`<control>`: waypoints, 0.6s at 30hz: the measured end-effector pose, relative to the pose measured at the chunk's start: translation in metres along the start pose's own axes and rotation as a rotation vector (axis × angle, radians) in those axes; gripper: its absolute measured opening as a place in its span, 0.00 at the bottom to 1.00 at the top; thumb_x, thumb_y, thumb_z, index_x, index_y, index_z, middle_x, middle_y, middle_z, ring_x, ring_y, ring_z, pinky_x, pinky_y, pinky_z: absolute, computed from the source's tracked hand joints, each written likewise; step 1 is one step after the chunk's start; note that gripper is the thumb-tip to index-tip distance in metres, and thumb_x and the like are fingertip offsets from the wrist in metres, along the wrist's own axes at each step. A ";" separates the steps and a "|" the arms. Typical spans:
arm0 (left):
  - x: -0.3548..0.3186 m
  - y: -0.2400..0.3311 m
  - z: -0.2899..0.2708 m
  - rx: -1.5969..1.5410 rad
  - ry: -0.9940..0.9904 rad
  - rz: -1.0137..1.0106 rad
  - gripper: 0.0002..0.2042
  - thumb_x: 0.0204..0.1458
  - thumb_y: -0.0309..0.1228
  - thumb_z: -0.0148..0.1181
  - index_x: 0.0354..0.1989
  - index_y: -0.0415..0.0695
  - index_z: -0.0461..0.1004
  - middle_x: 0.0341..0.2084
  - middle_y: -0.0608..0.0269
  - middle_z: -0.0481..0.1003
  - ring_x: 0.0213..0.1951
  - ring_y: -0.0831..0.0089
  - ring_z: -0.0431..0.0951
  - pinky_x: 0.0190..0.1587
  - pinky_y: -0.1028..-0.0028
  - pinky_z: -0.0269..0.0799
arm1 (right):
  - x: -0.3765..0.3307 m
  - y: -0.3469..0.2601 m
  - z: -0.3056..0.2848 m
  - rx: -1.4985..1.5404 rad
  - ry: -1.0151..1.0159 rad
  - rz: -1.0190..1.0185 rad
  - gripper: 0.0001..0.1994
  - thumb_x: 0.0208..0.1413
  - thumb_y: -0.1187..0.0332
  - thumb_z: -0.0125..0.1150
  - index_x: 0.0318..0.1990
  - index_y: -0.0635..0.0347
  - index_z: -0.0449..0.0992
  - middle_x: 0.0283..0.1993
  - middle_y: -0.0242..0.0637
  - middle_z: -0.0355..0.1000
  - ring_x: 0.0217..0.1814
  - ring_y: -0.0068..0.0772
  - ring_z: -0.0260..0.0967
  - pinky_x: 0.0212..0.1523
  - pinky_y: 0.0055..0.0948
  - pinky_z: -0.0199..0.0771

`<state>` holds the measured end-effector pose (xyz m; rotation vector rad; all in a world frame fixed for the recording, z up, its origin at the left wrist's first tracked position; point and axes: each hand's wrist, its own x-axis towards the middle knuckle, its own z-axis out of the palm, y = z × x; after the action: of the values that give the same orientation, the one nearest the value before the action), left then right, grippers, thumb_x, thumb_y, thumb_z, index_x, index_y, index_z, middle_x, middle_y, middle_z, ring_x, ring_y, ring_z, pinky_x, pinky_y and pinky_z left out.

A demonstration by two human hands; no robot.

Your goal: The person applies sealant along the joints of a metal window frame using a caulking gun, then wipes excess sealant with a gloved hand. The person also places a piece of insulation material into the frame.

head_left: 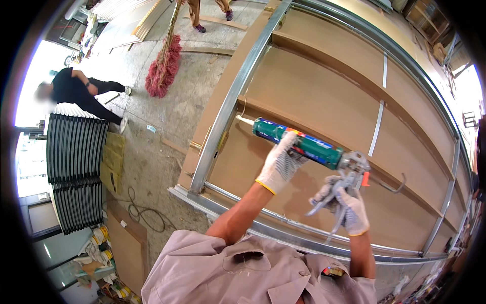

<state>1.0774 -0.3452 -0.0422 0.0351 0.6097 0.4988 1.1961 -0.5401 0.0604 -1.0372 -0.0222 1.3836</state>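
Both my hands wear white gloves with yellow cuffs. A caulking gun [354,162] loaded with a green sealant cartridge [319,150] lies level across my front, over a brown panel [314,76]. Its pale nozzle [245,120] points left, with the tip over the metal frame bar at the panel's left side; whether it touches the bar I cannot tell. My left hand [279,164] wraps round the cartridge's middle from below. At the gun's rear, my right hand [349,205] grips the silver handle and trigger. A bent rod end [397,185] sticks out to the right.
Steel rails [238,93] and brown cross strips divide the panel. Left on the concrete floor are a red-bristled broom [164,68], a coiled cable [144,210] and wood strips. A person in black [71,91] bends near a stack of dark ribbed pieces [76,167]. Another person's legs [195,12] show behind.
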 end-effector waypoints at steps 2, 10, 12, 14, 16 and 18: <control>0.009 0.013 -0.023 0.062 0.029 -0.037 0.18 0.64 0.42 0.66 0.57 0.49 0.72 0.53 0.57 0.75 0.54 0.58 0.79 0.58 0.52 0.80 | 0.013 0.032 0.003 0.064 0.008 -0.029 0.19 0.71 0.64 0.59 0.61 0.67 0.69 0.47 0.47 0.76 0.54 0.50 0.79 0.64 0.66 0.77; 0.031 0.033 -0.047 0.214 0.054 -0.022 0.21 0.62 0.44 0.68 0.56 0.45 0.72 0.47 0.56 0.78 0.50 0.57 0.81 0.56 0.49 0.80 | 0.035 0.106 0.024 0.296 0.028 -0.134 0.09 0.72 0.70 0.55 0.55 0.60 0.73 0.42 0.42 0.75 0.49 0.47 0.76 0.64 0.64 0.73; 0.026 0.030 -0.049 0.196 0.088 -0.020 0.21 0.63 0.44 0.68 0.57 0.45 0.72 0.49 0.55 0.77 0.51 0.58 0.81 0.57 0.49 0.80 | 0.035 0.113 0.027 0.337 0.010 -0.153 0.07 0.72 0.70 0.55 0.52 0.58 0.73 0.39 0.40 0.73 0.44 0.43 0.74 0.57 0.59 0.76; 0.021 0.027 -0.053 0.195 0.094 -0.005 0.22 0.63 0.44 0.68 0.58 0.45 0.72 0.49 0.55 0.77 0.51 0.58 0.80 0.57 0.49 0.80 | 0.029 0.110 0.036 0.348 0.067 -0.127 0.04 0.72 0.68 0.55 0.47 0.57 0.73 0.34 0.36 0.69 0.38 0.38 0.70 0.48 0.50 0.76; 0.007 0.023 -0.053 0.170 0.118 0.002 0.22 0.63 0.44 0.68 0.58 0.45 0.72 0.49 0.55 0.77 0.51 0.58 0.80 0.58 0.50 0.79 | 0.019 0.106 0.036 0.321 0.081 -0.105 0.04 0.72 0.68 0.56 0.46 0.57 0.73 0.33 0.35 0.69 0.37 0.38 0.71 0.46 0.49 0.75; -0.008 0.018 -0.054 0.137 0.143 -0.004 0.22 0.63 0.44 0.67 0.58 0.46 0.71 0.49 0.56 0.77 0.51 0.59 0.80 0.58 0.51 0.79 | 0.008 0.104 0.036 0.274 0.076 -0.057 0.04 0.71 0.67 0.56 0.44 0.56 0.72 0.32 0.35 0.68 0.36 0.37 0.70 0.44 0.48 0.75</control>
<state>1.0337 -0.3392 -0.0788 0.1288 0.7829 0.4581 1.0965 -0.5296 0.0140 -0.8527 0.1881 1.2547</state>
